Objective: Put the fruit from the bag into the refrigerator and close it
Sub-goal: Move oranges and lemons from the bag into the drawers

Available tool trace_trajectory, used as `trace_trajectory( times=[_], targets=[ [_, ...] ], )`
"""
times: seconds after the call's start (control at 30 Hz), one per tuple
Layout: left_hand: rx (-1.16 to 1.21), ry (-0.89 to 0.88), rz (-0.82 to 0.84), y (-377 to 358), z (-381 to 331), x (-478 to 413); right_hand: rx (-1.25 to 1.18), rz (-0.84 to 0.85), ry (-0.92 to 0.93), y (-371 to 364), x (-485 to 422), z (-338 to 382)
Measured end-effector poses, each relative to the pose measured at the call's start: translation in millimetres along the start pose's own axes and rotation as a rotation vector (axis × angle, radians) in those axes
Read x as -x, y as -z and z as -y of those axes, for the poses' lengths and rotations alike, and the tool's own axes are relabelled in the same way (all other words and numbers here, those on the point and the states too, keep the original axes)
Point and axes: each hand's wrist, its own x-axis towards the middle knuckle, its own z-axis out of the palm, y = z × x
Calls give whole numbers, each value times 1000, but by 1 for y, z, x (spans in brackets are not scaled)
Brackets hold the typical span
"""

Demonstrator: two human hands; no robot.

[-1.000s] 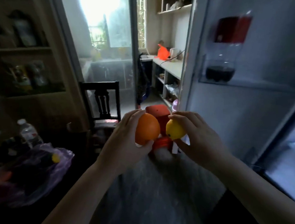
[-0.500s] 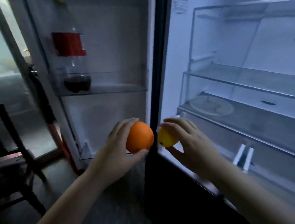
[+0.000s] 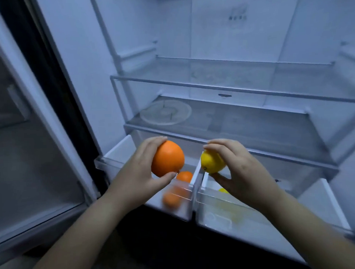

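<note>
View has swung off the door point(image 3: 21, 161) onto the inside of the fridge point(image 3: 83, 57) since half a second ago. The left hand point(image 3: 141, 172) and right hand point(image 3: 241, 172), same fruit in each, have come from the door edge to over the bottom drawers.

Places are given from the divider point(image 3: 196, 182), the white wall between those two drawers.
- Fridge: open, lit, fills the frame.
- Door: far left of the divider, swung open, blurred.
- Upper shelf point(image 3: 231, 87): glass, high above and behind the divider.
- Lower shelf point(image 3: 253, 127): glass, just above and behind it. A clear round disc point(image 3: 165, 112) lies flat on it, up-left of the divider.
- Left drawer point(image 3: 120, 149): against the divider's left side, pulled out.
- Right drawer point(image 3: 322, 199): against its right side, pulled out.
- Left hand: left of the divider, fingers curled over the top of the orange point(image 3: 167, 158), thumb under it.
- Right hand: right of the divider, fingers arched over the lemon point(image 3: 211, 162), thumb below, a pinch hold.
- Orange: up-left of the divider, in the air above the left drawer.
- Lemon: just above the divider's right edge, in the air, near the orange but apart.
- Second orange point(image 3: 184, 176): in the left drawer, just beside the divider.
- Orange blob point(image 3: 171, 199): lower left, blurred through the drawer front; fruit or reflection, cannot tell.
- Yellow bit point(image 3: 223, 190): in the right drawer, just right of the divider, mostly hidden by the right hand.
</note>
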Motion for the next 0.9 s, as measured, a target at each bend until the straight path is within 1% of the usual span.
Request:
trace_trajectory(
  times=[0.1,0.27,0.37,0.5,0.67,0.77,0.9],
  targets=[
    [13,-36,65,-18,7,-23,20,15,-60,3,14,-23],
    [22,-79,220,-43,35,-60,49,71,-129,-4,25,-59],
    [38,-126,351,-55,58,-82,125,178,-137,-12,25,-83],
    [42,-167,519,-73,94,-111,118,324,-171,-26,23,-109],
    [73,-138,686,-96,132,-138,130,494,-182,-53,20,-129],
    [68,-181,763,-107,143,-146,89,573,-207,-66,19,-138],
    [67,-199,820,-120,151,-154,7,602,-264,-78,19,-150]
  ],
)
